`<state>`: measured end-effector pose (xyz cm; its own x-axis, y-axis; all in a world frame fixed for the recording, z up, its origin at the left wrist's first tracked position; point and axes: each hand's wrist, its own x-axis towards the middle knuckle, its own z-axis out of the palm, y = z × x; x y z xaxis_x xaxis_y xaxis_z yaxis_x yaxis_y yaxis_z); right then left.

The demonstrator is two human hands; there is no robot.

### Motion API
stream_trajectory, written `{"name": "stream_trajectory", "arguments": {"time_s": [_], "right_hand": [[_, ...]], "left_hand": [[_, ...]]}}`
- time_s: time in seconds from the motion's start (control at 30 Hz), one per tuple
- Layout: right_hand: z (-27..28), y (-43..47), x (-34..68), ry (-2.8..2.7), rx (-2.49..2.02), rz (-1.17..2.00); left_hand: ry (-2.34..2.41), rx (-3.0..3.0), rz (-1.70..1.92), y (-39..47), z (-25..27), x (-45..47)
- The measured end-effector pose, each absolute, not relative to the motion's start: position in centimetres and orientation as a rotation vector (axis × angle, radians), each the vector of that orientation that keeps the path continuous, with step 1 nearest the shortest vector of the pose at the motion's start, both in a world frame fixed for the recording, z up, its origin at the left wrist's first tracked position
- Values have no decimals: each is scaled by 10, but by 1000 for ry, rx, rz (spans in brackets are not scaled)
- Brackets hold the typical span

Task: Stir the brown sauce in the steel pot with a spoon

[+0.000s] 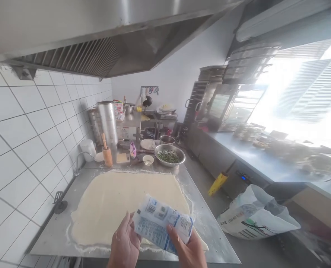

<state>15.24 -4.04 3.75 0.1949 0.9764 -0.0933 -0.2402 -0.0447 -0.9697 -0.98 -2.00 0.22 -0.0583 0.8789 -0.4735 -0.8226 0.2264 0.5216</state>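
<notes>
My right hand (188, 248) grips a white and blue printed plastic packet (161, 222), its thumb across the front and its fingers hidden behind. At the packet's left end is my left hand (124, 240), palm turned inward and fingers apart; whether it touches the packet I cannot tell. Both hands are over the near edge of a large, thin sheet of rolled-out dough (112, 204). Flour rings the dough on the steel table (212, 232). Beyond its far edge stand a steel bowl of chopped greens (169, 156) and a small white bowl (148, 160).
A wooden roller (107, 156), a purple pouch (133, 149) and a tall metal canister (107, 123) stand at the back. Tiled wall (20, 149) borders the left. A low range hood (126, 48) hangs overhead. On the right sit a white bag (254, 216) and another steel counter (238, 149).
</notes>
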Motion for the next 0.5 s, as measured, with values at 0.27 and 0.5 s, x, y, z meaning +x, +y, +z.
{"name": "stream_trajectory", "arguments": {"time_s": [0.27,0.5], "right_hand": [[69,-55,152,-1109,-1478,949],[73,-65,153,-1194,-1516,943]], "left_hand": [[727,103,1447,-49,21,-5],[712,77,1462,-53,13,-6]]}}
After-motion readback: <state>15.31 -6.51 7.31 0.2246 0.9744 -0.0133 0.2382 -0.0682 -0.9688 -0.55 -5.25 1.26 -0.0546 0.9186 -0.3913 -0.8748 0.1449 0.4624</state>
